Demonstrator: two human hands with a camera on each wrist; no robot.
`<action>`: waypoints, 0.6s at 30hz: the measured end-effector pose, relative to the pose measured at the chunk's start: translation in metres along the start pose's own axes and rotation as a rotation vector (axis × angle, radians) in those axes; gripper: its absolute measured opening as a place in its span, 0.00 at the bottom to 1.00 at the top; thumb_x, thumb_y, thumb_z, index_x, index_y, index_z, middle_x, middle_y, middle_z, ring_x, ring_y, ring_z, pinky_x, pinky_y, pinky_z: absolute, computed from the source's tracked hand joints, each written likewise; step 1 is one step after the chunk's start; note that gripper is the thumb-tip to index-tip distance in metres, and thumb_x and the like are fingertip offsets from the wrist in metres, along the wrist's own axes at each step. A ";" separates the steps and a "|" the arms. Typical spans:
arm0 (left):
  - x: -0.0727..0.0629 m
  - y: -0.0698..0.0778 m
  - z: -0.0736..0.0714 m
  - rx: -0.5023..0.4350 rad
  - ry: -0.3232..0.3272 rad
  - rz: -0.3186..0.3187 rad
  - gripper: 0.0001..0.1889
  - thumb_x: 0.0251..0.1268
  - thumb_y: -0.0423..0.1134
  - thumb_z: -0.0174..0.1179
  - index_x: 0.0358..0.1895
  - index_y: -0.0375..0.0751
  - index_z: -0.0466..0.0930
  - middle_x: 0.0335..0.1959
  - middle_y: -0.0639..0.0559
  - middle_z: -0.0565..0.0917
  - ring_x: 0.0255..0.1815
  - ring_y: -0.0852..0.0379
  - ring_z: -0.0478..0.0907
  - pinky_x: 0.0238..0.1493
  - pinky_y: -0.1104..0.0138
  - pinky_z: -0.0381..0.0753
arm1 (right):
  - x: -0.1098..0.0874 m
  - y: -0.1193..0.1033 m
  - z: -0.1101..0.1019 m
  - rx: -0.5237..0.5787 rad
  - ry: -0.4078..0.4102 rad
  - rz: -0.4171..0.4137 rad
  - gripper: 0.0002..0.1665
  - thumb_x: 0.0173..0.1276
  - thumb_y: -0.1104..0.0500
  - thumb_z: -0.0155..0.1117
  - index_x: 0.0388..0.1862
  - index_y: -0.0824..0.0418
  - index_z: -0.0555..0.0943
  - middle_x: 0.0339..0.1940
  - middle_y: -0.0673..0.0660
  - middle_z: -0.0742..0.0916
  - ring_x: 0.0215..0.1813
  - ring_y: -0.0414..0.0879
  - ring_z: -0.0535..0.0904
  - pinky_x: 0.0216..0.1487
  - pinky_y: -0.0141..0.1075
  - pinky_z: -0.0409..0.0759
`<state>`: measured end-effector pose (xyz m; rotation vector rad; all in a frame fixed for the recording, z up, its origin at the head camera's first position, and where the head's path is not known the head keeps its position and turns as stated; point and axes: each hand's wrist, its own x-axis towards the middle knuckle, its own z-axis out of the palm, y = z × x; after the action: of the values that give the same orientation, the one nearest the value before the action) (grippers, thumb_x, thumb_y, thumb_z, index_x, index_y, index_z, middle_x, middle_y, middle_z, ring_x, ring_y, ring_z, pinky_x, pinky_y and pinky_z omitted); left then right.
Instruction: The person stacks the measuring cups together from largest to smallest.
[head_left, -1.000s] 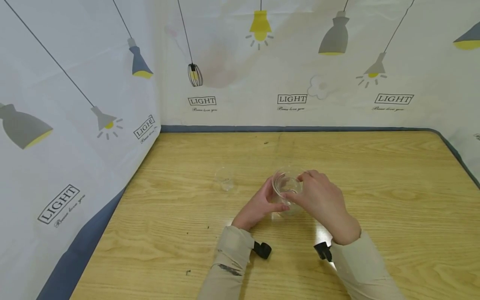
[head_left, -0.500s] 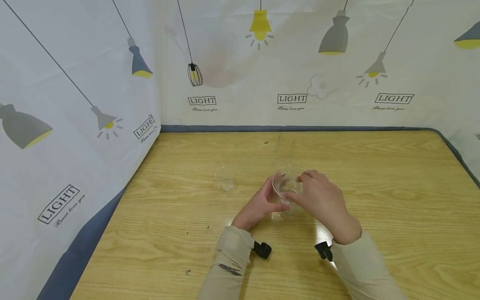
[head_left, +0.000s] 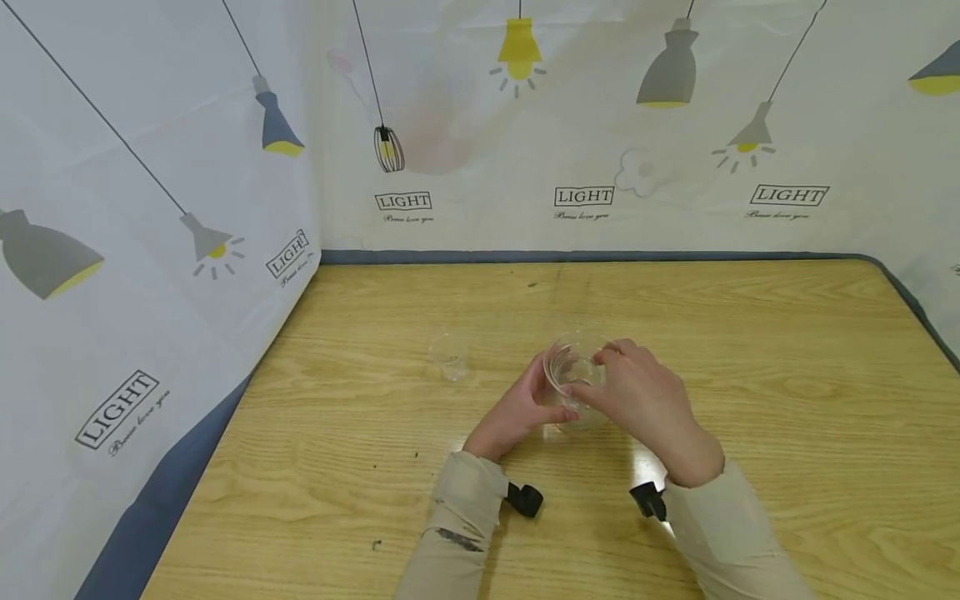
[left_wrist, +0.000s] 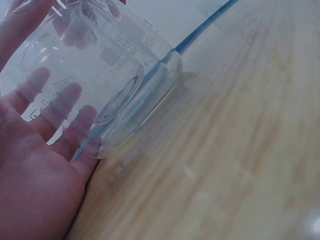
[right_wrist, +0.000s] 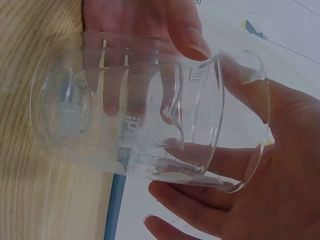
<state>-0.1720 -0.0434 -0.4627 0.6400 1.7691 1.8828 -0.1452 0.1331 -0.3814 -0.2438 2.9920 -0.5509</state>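
Note:
Two clear glass beakers stand nested. The outer beaker (right_wrist: 50,135) has its base close to the tabletop; the inner beaker (right_wrist: 257,75) juts a little above its rim, its spout showing in the right wrist view. My left hand (head_left: 513,412) cups the outer beaker from the left, thumb at the near side and fingers (left_wrist: 60,107) spread around the far wall. From the right, my right hand (head_left: 652,396) grips the inner beaker at the top, thumb on the near side and fingers over the far side. Printed graduation marks show through the glass.
A small clear glass vessel (head_left: 452,364) stands on the wooden table (head_left: 337,500) left of the hands. A white curtain (head_left: 480,142) printed with lamps borders the back and left. Black wrist cameras (head_left: 525,500) hang from the beige sleeves (head_left: 457,533).

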 end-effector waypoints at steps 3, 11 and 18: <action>0.000 0.000 0.000 -0.009 -0.003 0.005 0.43 0.55 0.32 0.61 0.67 0.68 0.45 0.70 0.57 0.49 0.67 0.69 0.47 0.65 0.60 0.48 | 0.001 0.001 0.000 0.004 -0.016 0.005 0.47 0.51 0.27 0.52 0.51 0.65 0.77 0.55 0.63 0.74 0.54 0.57 0.70 0.43 0.53 0.73; 0.000 0.000 0.000 -0.016 -0.007 0.008 0.44 0.55 0.33 0.61 0.67 0.68 0.44 0.70 0.55 0.49 0.67 0.69 0.47 0.65 0.60 0.48 | 0.002 0.001 -0.001 0.011 -0.046 0.006 0.47 0.51 0.26 0.51 0.53 0.64 0.76 0.56 0.62 0.73 0.54 0.57 0.69 0.43 0.53 0.72; 0.000 -0.001 0.000 -0.008 -0.010 0.015 0.43 0.56 0.32 0.61 0.67 0.68 0.44 0.70 0.55 0.48 0.67 0.68 0.47 0.65 0.60 0.50 | 0.002 0.002 -0.002 0.025 -0.065 0.000 0.47 0.52 0.26 0.50 0.53 0.64 0.76 0.57 0.63 0.72 0.56 0.57 0.68 0.43 0.54 0.72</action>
<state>-0.1722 -0.0436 -0.4633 0.6606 1.7536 1.8925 -0.1480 0.1348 -0.3803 -0.2546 2.9202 -0.5691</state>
